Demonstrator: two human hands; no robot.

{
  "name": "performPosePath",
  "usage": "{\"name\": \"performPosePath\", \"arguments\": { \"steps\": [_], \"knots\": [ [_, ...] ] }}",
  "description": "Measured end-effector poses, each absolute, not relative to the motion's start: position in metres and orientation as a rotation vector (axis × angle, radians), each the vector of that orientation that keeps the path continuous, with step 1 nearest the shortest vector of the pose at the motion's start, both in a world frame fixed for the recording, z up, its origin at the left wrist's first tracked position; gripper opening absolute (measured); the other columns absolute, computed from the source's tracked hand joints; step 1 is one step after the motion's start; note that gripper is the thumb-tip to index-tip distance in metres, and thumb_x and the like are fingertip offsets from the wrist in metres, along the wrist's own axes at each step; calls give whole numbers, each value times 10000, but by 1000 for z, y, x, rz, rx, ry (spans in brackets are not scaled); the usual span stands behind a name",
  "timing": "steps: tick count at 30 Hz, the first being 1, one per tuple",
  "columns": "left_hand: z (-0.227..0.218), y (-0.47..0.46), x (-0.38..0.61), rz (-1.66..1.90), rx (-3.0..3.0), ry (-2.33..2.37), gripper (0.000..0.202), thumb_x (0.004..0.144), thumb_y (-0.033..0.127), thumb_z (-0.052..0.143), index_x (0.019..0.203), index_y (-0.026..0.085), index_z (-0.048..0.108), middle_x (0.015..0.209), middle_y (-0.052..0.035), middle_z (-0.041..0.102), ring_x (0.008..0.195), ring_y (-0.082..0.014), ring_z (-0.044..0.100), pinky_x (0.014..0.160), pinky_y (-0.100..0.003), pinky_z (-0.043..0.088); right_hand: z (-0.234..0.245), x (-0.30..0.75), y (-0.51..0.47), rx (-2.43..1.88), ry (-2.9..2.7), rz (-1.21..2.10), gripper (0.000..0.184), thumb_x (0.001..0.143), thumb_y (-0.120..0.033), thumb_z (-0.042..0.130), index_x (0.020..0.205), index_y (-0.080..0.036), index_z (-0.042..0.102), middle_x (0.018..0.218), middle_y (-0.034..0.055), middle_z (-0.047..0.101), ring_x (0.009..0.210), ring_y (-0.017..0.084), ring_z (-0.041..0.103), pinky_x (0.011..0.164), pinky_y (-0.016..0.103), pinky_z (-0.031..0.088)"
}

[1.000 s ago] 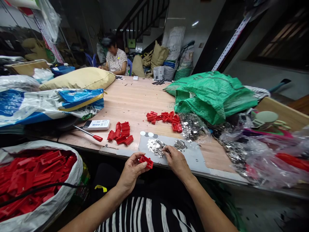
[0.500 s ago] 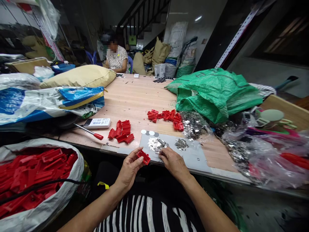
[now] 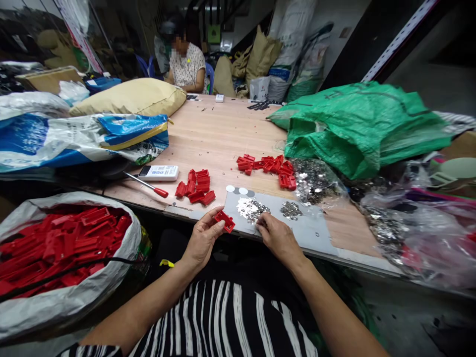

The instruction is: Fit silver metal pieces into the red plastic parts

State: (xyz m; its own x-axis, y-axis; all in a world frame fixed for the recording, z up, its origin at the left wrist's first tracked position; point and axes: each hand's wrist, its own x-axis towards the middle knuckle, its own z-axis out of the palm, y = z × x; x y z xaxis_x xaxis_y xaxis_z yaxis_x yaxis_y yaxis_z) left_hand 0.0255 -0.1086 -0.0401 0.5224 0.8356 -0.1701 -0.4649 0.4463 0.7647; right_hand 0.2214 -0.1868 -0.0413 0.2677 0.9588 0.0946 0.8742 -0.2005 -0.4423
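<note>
My left hand (image 3: pixel 203 238) grips a small red plastic clip (image 3: pixel 225 221) between thumb and fingers, just in front of the table edge. My right hand (image 3: pixel 277 238) rests on a grey card sheet (image 3: pixel 308 229), its fingertips pinched at a little heap of shiny metal bits (image 3: pixel 251 209). What it pinches is too small to see. A second small heap of metal bits (image 3: pixel 290 209) lies a little to the right on the same sheet.
Two groups of red clips (image 3: pixel 196 187) (image 3: pixel 269 167) lie on the wooden table (image 3: pixel 219 141). A remote (image 3: pixel 159 172) and a red-handled screwdriver (image 3: pixel 148 185) sit left. A sack of red parts (image 3: pixel 59 243) stands at my left. Green bag (image 3: pixel 357 126), clear bags of metal bits (image 3: pixel 405 233). Another person (image 3: pixel 185 62) sits far off.
The view tipped down and a little left. My left hand brought the red clip up nearer the table edge; my right hand drew back slightly from the metal heap toward the sheet's front edge.
</note>
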Motion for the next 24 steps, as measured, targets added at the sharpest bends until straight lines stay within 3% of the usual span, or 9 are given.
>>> {"name": "performPosePath", "arguments": {
  "steps": [5,9,14,20,24],
  "knots": [
    [-37,-100,22,879,720,602,425,705,181,742,1120,213,661,890,-7,713,811,-117,643,823,-262,490,-44,224,-187,-2078,-1554,298,48,842,-251,509,858,-234,468,743,1,605,656,174,583,610,271,406],
    [-36,-94,22,885,736,614,441,710,176,738,1141,226,656,860,6,706,775,-102,631,783,-237,484,-41,227,-184,-2010,-1521,309,113,834,-250,526,944,-227,514,800,25,642,700,188,609,643,288,437],
    [-35,-89,28,846,736,619,430,708,185,741,1129,225,666,891,-5,704,812,-117,624,819,-255,470,-35,225,-178,-1859,-1540,368,90,861,-233,503,856,-222,592,860,42,662,779,186,616,695,285,453],
    [-37,-92,37,743,741,609,426,720,203,735,1138,225,661,916,-14,692,847,-127,610,816,-257,458,-26,206,-171,-1740,-1379,588,122,882,-308,534,845,-207,592,705,-9,607,613,132,538,597,236,427],
    [-36,-94,41,708,740,594,424,727,217,732,1145,225,658,924,-22,688,844,-132,608,814,-264,455,-22,197,-166,-1643,-1438,630,95,877,-255,544,814,-201,590,723,-7,583,634,127,511,598,230,412]
  ]
}}
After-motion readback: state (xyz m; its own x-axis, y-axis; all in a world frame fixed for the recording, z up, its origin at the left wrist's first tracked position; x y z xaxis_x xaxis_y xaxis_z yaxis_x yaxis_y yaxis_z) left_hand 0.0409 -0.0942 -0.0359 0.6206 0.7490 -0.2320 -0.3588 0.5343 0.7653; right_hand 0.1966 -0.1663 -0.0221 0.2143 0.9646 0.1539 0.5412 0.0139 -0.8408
